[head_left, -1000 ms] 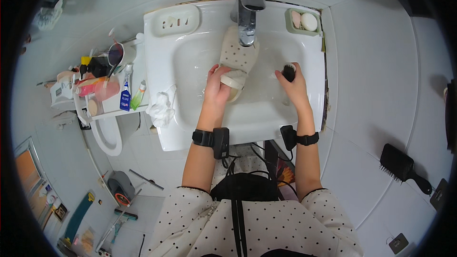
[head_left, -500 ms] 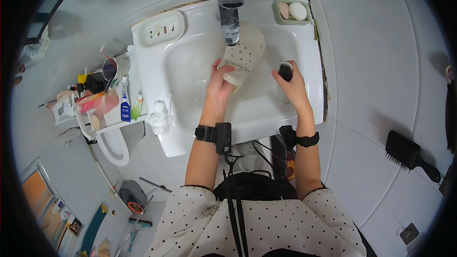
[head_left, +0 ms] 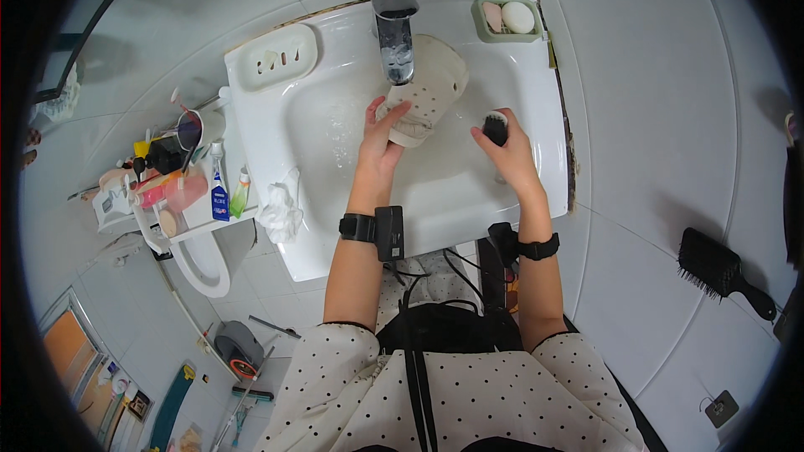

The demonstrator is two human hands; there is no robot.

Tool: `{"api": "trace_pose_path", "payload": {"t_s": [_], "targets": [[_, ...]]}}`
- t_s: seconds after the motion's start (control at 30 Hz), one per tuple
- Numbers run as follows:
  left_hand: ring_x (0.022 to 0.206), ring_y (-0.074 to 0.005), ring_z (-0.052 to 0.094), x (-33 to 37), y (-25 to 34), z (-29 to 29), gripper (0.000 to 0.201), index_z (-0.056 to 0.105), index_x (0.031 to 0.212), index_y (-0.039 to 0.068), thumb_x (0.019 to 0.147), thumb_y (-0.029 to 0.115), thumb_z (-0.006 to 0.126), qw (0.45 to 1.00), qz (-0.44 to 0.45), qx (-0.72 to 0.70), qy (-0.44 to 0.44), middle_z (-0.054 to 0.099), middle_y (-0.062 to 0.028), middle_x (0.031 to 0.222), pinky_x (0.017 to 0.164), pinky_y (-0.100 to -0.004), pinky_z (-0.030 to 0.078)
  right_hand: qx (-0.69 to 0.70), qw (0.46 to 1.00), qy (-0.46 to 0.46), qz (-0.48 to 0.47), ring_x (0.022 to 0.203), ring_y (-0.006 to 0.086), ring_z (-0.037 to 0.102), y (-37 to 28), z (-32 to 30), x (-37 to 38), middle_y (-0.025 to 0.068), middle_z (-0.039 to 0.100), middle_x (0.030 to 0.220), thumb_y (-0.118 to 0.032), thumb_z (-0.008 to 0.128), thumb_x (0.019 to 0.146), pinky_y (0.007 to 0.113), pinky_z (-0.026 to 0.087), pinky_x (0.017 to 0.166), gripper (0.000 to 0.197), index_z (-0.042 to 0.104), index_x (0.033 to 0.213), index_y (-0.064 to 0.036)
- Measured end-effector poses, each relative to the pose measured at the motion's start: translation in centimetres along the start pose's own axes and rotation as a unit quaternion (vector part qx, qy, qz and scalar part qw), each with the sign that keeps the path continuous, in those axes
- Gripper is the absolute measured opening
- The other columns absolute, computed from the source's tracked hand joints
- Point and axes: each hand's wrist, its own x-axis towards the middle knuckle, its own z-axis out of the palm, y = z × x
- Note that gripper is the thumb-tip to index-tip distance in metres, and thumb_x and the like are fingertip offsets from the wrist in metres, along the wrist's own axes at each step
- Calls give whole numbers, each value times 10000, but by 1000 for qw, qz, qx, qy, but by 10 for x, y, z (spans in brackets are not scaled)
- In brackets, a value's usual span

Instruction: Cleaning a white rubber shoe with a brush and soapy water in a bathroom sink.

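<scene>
A white clog (head_left: 440,75) with small round holes lies under the faucet spout (head_left: 397,59) in the white sink. My left hand (head_left: 379,136) is closed on its heel end, the thumb over the strap area. The clog's toe points away from me. To the right of it my right hand (head_left: 515,155) holds a small scrub brush (head_left: 495,129), dark bristles turned up and a pale edge showing. The brush is apart from the clog. Much of the brush's body is hidden by my fingers.
On the sink's (head_left: 289,201) rim are a white soap dish (head_left: 276,57) at left and a green soap box (head_left: 507,33) with soap at right. A white cloth (head_left: 280,213) hangs over the left edge, beside a shelf of bottles. A black hairbrush (head_left: 720,268) hangs on the right wall.
The clog has turned a little under my left hand, showing more of its holed top and side. My right hand keeps hold of the brush, nearly in place. The view has shifted slightly.
</scene>
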Motion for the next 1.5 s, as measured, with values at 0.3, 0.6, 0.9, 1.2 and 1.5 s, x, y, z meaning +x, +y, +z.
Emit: {"api": "trace_pose_path", "payload": {"t_s": [0.3, 0.6, 0.9, 1.2, 1.5], "targets": [[1024, -270, 491, 5, 11, -19, 600, 375, 1239, 120, 703, -132, 471, 995, -3, 32, -91, 458, -151, 1127, 871, -421, 441, 49, 996, 51, -59, 705, 244, 578, 12, 17, 18, 159, 599, 804, -223, 649, 763, 299, 459, 675, 366, 492, 1035, -35], [1053, -262, 490, -11, 17, -13, 579, 329, 1261, 115, 748, -92, 500, 994, -5, 16, -107, 461, -157, 1142, 915, -432, 409, 41, 995, 40, -87, 767, 218, 605, -28, 17, 25, 148, 614, 839, -329, 784, 626, 306, 480, 684, 642, 459, 1084, -18], [1067, -244, 500, -8, 8, -10, 464, 354, 1233, 11, 825, 69, 566, 998, 62, 18, -7, 492, -152, 1154, 938, -393, 392, -6, 986, 152, -61, 737, 230, 626, -36, 25, 17, 155, 629, 834, -366, 809, 535, 306, 488, 706, 753, 468, 1073, 36], [1152, -250, 459, -28, 20, 1, 426, 449, 1176, -12, 901, 312, 476, 977, -142, -123, -103, 504, -116, 1210, 1014, -346, 325, 46, 989, 139, -28, 642, 144, 594, -38, 22, 5, 104, 617, 781, -305, 822, 540, 269, 482, 648, 676, 481, 1039, -2], [988, -207, 555, -3, 9, 10, 462, 457, 1121, -69, 917, 347, 455, 982, 7, 149, -118, 553, -121, 1085, 846, -327, 455, 19, 968, 240, -70, 626, 118, 575, -13, 19, 17, 89, 612, 841, -317, 823, 551, 258, 474, 615, 642, 496, 997, 9]]}}
